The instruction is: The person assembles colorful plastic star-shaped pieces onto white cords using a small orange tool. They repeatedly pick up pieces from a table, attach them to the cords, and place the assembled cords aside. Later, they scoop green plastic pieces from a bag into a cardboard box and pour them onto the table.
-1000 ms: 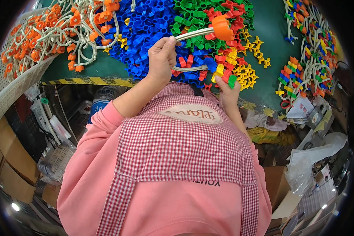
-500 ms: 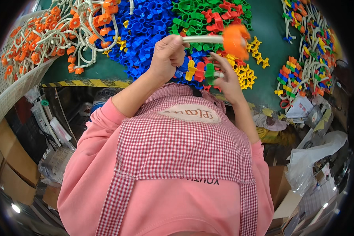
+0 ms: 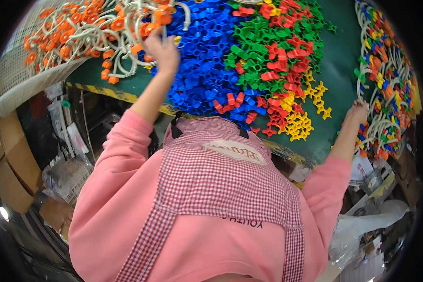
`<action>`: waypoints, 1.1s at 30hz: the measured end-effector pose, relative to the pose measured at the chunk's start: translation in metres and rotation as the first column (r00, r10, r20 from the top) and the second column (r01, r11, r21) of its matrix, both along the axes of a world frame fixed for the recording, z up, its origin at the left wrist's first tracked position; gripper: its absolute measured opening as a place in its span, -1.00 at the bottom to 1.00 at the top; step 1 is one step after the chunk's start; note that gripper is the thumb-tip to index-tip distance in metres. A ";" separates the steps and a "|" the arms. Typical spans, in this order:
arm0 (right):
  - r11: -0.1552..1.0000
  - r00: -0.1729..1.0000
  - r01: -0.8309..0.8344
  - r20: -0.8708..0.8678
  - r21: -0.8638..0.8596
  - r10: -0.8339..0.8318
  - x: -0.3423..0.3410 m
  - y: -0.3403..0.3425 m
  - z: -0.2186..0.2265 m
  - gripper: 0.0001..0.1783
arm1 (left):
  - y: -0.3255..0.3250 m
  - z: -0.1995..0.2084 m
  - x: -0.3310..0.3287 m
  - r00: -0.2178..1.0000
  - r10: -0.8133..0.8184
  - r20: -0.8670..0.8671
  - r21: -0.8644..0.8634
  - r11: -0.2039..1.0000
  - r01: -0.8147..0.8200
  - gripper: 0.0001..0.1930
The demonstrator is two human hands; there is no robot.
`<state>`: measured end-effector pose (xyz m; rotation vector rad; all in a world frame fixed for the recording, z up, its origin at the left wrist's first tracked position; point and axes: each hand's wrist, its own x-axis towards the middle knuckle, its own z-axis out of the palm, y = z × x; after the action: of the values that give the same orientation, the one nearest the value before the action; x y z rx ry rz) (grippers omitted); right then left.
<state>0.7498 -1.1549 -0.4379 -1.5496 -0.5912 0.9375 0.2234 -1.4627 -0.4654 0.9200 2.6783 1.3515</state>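
At the far left of the table, my left hand (image 3: 163, 55) reaches into a heap of white cords with orange end pieces (image 3: 80, 28). Its fingers are closed on one white cord, just below an orange end piece (image 3: 163, 15). My right hand (image 3: 358, 113) is out at the right, beside a pile of cords strung with coloured plastic pieces (image 3: 385, 66). Between its closed fingertips is the lower end of a white cord (image 3: 360, 88), which has a green piece higher up. Part of that cord blends into the pile.
Loose plastic pieces cover the middle of the green table (image 3: 340, 51): blue (image 3: 202, 61), green (image 3: 254, 37), red (image 3: 291, 51) and yellow (image 3: 298, 126). A white perforated basket (image 3: 11, 89) sits at the left. Yellow-black tape (image 3: 108, 94) runs along the near edge.
My hands have moved apart from above the middle pile. The left went to the orange-ended cords; the right carried the strung cord to the pile at the right.
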 end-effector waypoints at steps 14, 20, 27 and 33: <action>0.359 -0.147 -0.793 0.727 -0.492 0.671 -0.148 -0.205 -0.006 -0.42 | -0.008 0.090 0.026 0.855 -0.242 0.460 -0.229 0.898 0.377 -0.69; 0.441 0.208 -0.841 0.566 -0.312 0.797 -0.127 -0.187 0.000 -0.65 | -0.007 0.116 0.057 0.644 -0.398 0.653 0.115 0.893 0.435 -0.69; 0.683 -0.182 -0.595 0.899 -0.423 0.399 -0.075 -0.137 -0.028 -0.73 | 0.000 0.113 0.086 0.575 -0.458 0.678 0.163 0.857 0.490 -0.68; 0.606 0.045 -0.673 0.794 -0.425 0.606 -0.104 -0.127 -0.027 -0.71 | -0.005 0.107 0.091 0.537 -0.434 0.724 0.181 0.870 0.459 -0.68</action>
<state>0.6463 -1.2822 -0.4650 -1.6335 -2.3161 0.5434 0.3143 -1.4679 -0.3579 0.7329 1.6688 1.1887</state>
